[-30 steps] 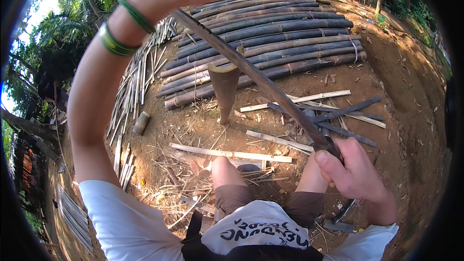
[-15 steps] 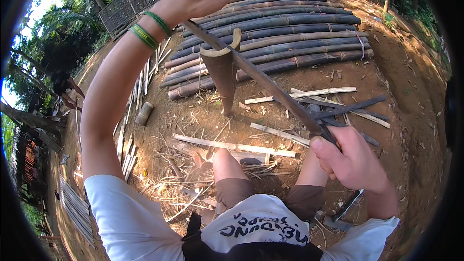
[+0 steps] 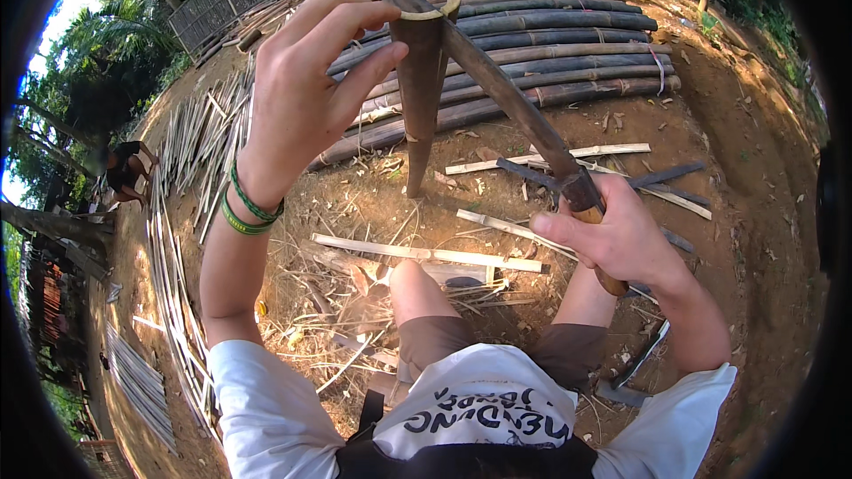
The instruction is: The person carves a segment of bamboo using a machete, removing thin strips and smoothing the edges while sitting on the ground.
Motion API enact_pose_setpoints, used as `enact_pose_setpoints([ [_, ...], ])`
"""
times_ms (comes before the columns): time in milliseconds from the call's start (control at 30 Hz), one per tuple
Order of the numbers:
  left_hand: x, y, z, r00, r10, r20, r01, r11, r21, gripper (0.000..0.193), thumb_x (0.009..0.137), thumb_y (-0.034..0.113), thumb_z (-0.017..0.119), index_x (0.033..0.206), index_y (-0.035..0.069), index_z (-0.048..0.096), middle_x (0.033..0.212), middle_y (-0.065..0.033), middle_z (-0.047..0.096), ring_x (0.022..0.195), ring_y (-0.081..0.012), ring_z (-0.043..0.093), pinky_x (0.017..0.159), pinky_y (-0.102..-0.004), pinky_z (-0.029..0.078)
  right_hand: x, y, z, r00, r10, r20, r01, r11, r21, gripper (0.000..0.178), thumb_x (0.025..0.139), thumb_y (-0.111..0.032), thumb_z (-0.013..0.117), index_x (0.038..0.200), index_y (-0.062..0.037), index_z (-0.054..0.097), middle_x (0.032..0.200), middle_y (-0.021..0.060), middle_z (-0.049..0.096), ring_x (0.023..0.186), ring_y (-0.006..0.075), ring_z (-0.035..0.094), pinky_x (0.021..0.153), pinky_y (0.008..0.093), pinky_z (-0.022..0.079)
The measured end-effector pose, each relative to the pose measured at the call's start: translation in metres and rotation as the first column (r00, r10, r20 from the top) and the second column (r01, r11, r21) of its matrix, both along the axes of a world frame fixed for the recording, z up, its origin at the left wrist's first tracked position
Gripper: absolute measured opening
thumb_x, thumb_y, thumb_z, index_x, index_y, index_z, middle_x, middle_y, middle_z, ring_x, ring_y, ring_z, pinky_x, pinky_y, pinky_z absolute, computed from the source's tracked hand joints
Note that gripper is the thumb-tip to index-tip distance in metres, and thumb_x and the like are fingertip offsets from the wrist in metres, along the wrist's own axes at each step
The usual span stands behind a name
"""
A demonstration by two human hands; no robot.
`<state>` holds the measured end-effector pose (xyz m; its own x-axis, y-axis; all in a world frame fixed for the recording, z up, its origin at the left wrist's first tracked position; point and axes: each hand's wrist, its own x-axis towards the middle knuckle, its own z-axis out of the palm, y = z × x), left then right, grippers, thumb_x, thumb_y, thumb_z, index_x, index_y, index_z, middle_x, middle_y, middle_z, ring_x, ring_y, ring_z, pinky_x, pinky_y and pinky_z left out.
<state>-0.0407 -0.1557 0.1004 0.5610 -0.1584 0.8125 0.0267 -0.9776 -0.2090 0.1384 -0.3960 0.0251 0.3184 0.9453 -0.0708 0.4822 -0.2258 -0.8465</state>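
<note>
My right hand is wrapped round the wooden handle of a long dark machete. Its blade slants up and to the left across the upper end of an upright bamboo section, resting in the gap of the split rim. Ahead of me, my left hand is raised at the left of the bamboo, fingers stretched and thumb apart. One fingertip reaches the bamboo's pale rim; whether it presses there I cannot tell.
Long dark bamboo poles lie stacked ahead. Split strips and shavings are scattered around my knees. A curved blade tool lies by my right leg. More thin strips lie at left, where another person bends down.
My left hand has come down and back from above the blade to beside the bamboo's rim. The machete and bamboo appear slightly higher in view, with the blade still at the split.
</note>
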Motion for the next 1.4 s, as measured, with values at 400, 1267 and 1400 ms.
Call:
enact_pose_setpoints([
  [400,-0.005,-0.003,0.001,0.995,-0.083,-0.058,0.08,0.995,-0.055,0.019,0.075,0.005,0.074,0.092,0.0,0.066,0.09,-0.0099,0.064,0.079,-0.0283,0.061,0.07,-0.0351,0.049,0.034,0.01,-0.016,0.87,0.159,-0.467,-0.191,0.981,-0.021,0.028,0.085,-0.022,0.072,0.072,-0.004,0.054,0.06,0.0009,0.053,0.048,0.0085,0.045,0.048,0.0271,0.037],
  [1267,-0.006,-0.012,-0.004,0.988,-0.067,-0.137,0.05,0.991,-0.123,0.016,0.077,-0.002,0.072,0.091,-0.004,0.064,0.091,-0.0105,0.065,0.077,-0.0191,0.062,0.071,-0.0284,0.049,0.014,0.051,-0.066,0.985,0.145,-0.09,-0.146,0.989,-0.009,0.039,0.087,-0.032,0.067,0.064,-0.0038,0.051,0.054,0.0035,0.049,0.048,0.0157,0.05,0.05,0.0332,0.041],
  [1400,0.008,-0.007,-0.007,0.978,-0.171,-0.122,0.155,0.979,-0.131,0.018,0.078,0.002,0.072,0.093,-0.002,0.064,0.09,-0.0109,0.066,0.078,-0.0239,0.066,0.071,-0.0304,0.052,0.006,0.119,-0.135,0.989,0.028,0.146,0.014,0.959,-0.283,0.039,0.084,-0.032,0.068,0.074,0.0043,0.061,0.065,0.0155,0.061,0.061,0.0298,0.063,0.062,0.0412,0.048],
])
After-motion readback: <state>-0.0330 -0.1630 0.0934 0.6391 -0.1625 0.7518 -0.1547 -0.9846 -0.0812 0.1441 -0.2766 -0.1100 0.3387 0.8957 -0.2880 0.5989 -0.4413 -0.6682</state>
